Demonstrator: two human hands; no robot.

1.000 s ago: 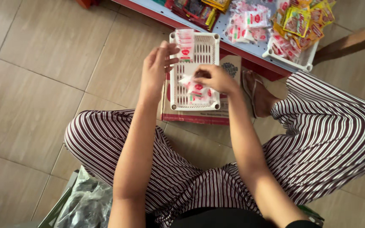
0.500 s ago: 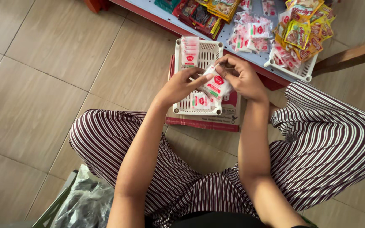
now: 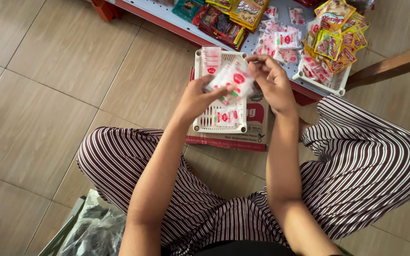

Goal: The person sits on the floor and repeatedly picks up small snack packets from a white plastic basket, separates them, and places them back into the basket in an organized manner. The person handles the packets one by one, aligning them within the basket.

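Both hands hold a small bunch of white sachets with red marks [image 3: 233, 79] above a white slotted plastic basket [image 3: 200, 124]. My left hand [image 3: 196, 97] grips the bunch from the left and below. My right hand [image 3: 272, 81] pinches it from the right, fingers curled over the top. Inside the basket a row of the same sachets [image 3: 210, 60] stands at its far left end, and a few more sachets [image 3: 226, 116] lie near its front wall.
The basket rests on a red and white cardboard box [image 3: 257, 129] on the tiled floor. Behind is a low grey shelf [image 3: 167, 19] with colourful snack packets and another white basket [image 3: 330, 80] of sachets. A plastic bag [image 3: 93, 230] lies at lower left.
Both hands have lifted off the basket with the sachets and come together above it. The view has shifted, bringing more of the shelf into sight.
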